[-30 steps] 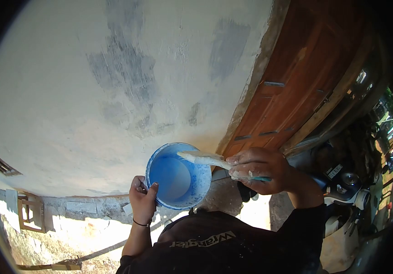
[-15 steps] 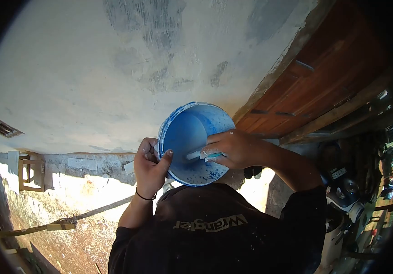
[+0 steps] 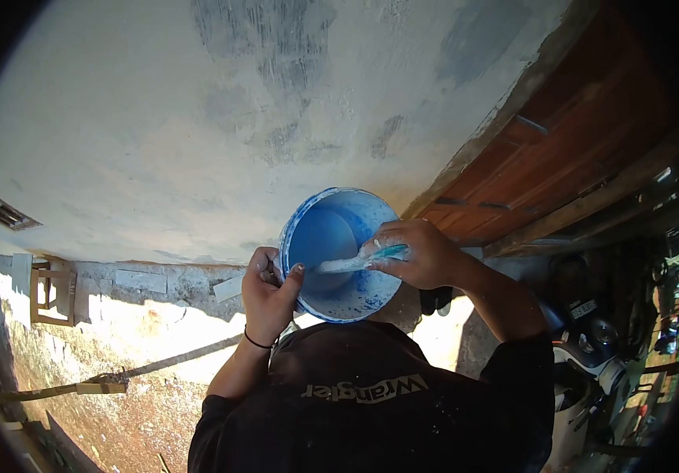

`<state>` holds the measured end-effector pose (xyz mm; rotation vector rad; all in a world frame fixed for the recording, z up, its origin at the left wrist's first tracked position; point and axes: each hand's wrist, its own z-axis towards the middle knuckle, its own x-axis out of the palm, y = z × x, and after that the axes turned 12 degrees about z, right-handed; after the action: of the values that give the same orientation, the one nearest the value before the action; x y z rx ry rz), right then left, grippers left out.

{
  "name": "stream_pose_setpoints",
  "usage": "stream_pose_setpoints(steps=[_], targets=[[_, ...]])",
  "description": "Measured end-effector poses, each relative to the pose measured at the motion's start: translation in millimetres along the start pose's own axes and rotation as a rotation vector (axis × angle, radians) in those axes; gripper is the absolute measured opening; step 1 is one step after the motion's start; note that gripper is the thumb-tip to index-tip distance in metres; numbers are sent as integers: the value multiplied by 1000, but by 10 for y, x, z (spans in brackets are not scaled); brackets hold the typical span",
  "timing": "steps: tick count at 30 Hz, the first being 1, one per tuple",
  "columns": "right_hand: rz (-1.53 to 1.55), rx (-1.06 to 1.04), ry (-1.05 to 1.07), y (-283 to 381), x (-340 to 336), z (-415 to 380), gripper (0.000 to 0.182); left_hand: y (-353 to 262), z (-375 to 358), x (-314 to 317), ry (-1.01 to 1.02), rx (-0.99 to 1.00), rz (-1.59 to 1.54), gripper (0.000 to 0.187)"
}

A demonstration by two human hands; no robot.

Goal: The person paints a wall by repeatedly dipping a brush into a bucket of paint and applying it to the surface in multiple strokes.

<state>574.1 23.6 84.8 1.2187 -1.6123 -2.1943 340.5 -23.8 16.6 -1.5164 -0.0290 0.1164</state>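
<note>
A blue bucket [image 3: 384, 292], splashed with white inside and along its rim, is held in front of my body. My left hand [image 3: 271, 293] grips its left rim, thumb over the edge and fingers outside. In my right hand [image 3: 418, 254] is a paintbrush [image 3: 341, 265] with a teal handle, its lower part coated in white. The brush slants down and left into the bucket, over the pale liquid [image 3: 320, 240] there. White smears mark my right fingers.
A patchy whitewashed wall [image 3: 158, 142] rises ahead, with a brown wooden door [image 3: 529, 165] on the right. A motorbike [image 3: 592, 339] is parked at the right. A wooden frame [image 3: 54, 296] stands at the left by the wall, and a pole [image 3: 55, 392] crosses the lower left.
My right hand has risen slightly with the paintbrush, and more of its white-coated length and teal handle shows. The bucket and my left hand have shifted slightly right and down in view.
</note>
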Motion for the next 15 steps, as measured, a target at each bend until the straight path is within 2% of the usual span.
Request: stream_pose_setpoints(steps=[1, 3, 4, 6, 8, 9, 11, 15], targets=[[-5, -3, 5, 36, -63, -21, 26, 7, 8, 1, -11, -11, 3, 18], [165, -54, -200, 101, -199, -85, 24, 10, 28, 2, -23, -20, 2, 18], [159, -55, -200, 180, -278, -115, 24, 8, 39, -1, -28, -51, -21, 17], [201, -106, -405, 323, -434, -169, 22, 22, 69, -3, -32, -77, -48, 16], [325, -280, -573, 323, -536, -231, 22, 69, 104, -4, -79, -44, -38, 16], [321, -284, -573, 355, -583, -239, 22, 69, 117, -6, -78, -39, -40, 16], [727, -449, -717, 438, -667, -250, 25, 66, 135, -10, -82, -45, -67, 15], [826, -543, -767, 292, -653, -302, 24, 16, 148, -14, -89, -56, -72, 15]])
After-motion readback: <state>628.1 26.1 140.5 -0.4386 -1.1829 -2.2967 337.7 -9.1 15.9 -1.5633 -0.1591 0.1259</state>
